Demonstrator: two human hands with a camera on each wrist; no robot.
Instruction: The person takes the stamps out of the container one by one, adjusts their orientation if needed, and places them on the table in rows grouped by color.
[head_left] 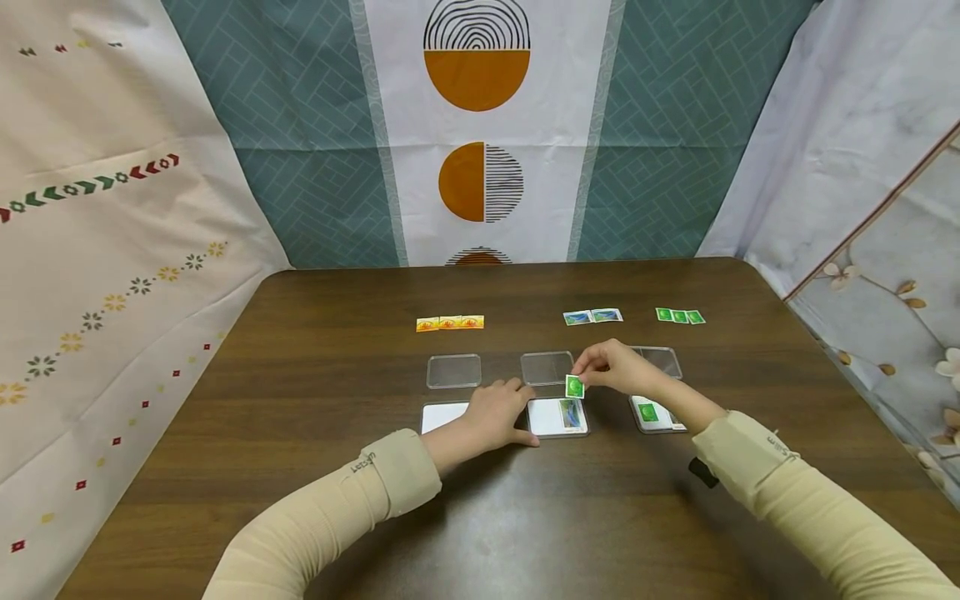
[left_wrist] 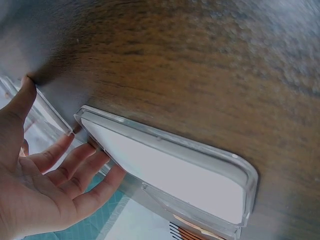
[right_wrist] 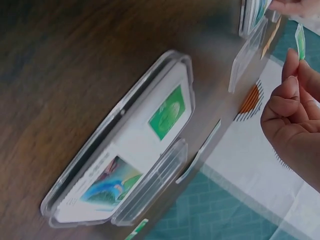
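In the head view we see the right hand pinching a green stamp between thumb and forefinger; its grip is closed down on that one small piece. From above, the stamp overlaps the far edge of the middle case, and we could not judge its height from there. The right wrist view shows it nearly edge-on, raised clear of the case.

The left hand lies between the left case and the middle one. Its grip is spread, thumb and index finger at the two left corners of the middle case; we cannot tell how hard they press. The left wrist view shows us the white card in the left case, plain across its face, which the head view gives partly covered by the hand.

At the right case, our head view shows a green stamp at the left, with the forearm across much of the rest. The right wrist view adds a blue-and-green picture stamp beside it.

Only from the head do we get the whole worktop, with clear covers behind the cases and rows of orange stamps, blue stamps and green stamps beyond.
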